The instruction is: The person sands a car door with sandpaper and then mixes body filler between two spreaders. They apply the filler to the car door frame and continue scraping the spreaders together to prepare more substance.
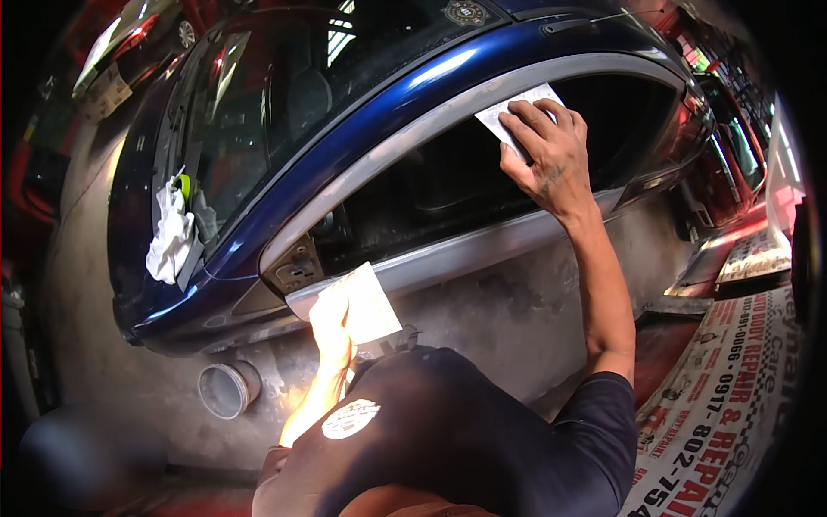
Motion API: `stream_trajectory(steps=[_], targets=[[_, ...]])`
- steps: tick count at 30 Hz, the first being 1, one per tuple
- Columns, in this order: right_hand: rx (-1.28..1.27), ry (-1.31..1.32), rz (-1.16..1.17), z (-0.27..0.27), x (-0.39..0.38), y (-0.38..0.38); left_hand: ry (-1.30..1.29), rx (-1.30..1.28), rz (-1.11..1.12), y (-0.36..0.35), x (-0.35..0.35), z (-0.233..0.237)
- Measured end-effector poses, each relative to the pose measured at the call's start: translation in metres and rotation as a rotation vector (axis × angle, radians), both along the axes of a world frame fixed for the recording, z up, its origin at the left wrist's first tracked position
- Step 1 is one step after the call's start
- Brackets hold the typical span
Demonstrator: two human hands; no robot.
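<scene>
My right hand (549,153) presses a whitish piece of sandpaper (495,121) against the upper window frame (392,142) of a car door, fingers bent over it. That frame is dull grey, unlike the glossy blue roof edge (439,69) above it. Lower down, my left hand (331,326) grips a pale sheet (372,302), apparently sandpaper too, beside the door's front corner. Strong sunlight washes out this hand and its sheet. Dark side glass (431,194) lies between the two hands. At the front corner of the window is a bare mirror mount (299,269).
White crumpled cloth or paper (175,237) rests near the windshield base. A grey round container (228,389) stands on the floor to the left. On the right hangs a printed repair-shop banner (719,405). A red vehicle (728,177) is behind the car.
</scene>
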State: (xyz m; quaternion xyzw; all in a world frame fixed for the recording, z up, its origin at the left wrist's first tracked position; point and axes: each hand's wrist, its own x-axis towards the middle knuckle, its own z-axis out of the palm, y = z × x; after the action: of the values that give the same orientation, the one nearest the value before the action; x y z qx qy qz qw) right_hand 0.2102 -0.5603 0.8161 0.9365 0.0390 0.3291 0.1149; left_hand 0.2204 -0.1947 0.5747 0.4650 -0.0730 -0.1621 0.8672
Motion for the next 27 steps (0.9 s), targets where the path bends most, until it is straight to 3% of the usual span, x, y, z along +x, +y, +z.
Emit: stream_trajectory(steps=[3, 19, 27], targets=[[-0.02, -0.108, 0.059, 0.009, 0.007, 0.007, 0.059, -0.029, 0.004, 0.002, -0.003, -0.004], [0.005, -0.007, 0.019, -0.006, 0.002, -0.002, 0.079, 0.022, 0.014, -0.001, 0.004, -0.014], [-0.007, -0.112, 0.062, 0.013, 0.012, 0.002, 0.069, 0.007, -0.023, -0.011, 0.002, -0.009]])
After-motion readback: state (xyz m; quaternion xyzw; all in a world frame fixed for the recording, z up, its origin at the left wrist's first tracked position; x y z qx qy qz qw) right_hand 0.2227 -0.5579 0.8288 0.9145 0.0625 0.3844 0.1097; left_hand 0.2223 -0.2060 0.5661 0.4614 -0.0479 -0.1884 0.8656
